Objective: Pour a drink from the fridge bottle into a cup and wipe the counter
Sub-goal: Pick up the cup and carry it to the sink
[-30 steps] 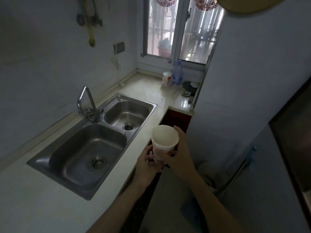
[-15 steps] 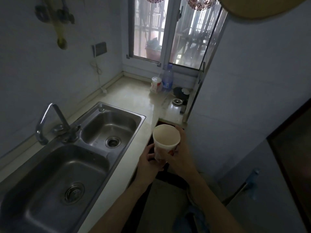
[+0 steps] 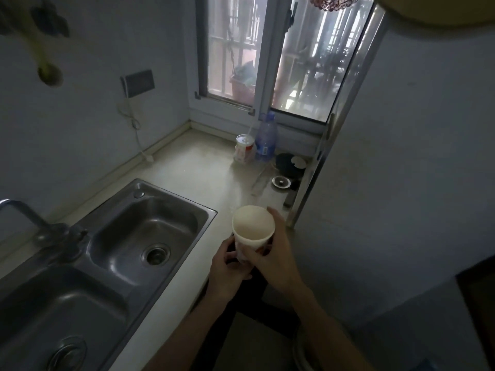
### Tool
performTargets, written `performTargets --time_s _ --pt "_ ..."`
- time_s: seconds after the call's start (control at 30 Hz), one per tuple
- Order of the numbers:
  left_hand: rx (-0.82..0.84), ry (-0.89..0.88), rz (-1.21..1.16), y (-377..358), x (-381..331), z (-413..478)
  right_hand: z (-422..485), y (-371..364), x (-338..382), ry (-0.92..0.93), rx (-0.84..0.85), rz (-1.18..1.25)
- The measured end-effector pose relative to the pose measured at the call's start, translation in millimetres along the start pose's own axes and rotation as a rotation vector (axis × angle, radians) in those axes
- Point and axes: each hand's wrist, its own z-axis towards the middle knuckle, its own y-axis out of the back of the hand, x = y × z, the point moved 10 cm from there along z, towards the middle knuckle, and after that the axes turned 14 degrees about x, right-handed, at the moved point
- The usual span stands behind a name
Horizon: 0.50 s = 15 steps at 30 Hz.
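Observation:
A white paper cup (image 3: 252,226) is held upright in both hands just off the counter's front edge, right of the sink. My right hand (image 3: 276,252) wraps round its right side and back. My left hand (image 3: 227,269) grips its lower part from the left. The cup looks empty inside. The pale counter (image 3: 195,170) stretches back to the window. A clear plastic bottle (image 3: 265,139) with a blue cap stands at the far end of the counter.
A steel double sink (image 3: 112,253) with a tap (image 3: 40,226) fills the left. A red and white can (image 3: 244,149) stands beside the bottle, with dark small items (image 3: 288,167) to its right. A white wall or door panel (image 3: 401,156) closes off the right side.
The view has moved forward along the counter, so the sink slid left and down. The cup stays gripped in both hands, carried closer to the counter's far end.

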Motion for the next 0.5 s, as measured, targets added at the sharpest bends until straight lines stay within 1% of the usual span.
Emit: performTargets --time_s 0.2,0.33,0.5 --pt "-0.047 -0.024 0.004 -2 -3 56 50 21 -24 0.006 0.019 0.014" --pt "-0.071 -0.049 0.057 10 1 94 87 24 -43 0.004 0.041 0.043" --pt "-0.113 -0.009 0.070 35 13 147 142 24 -66 -0.006 0.052 0.034"
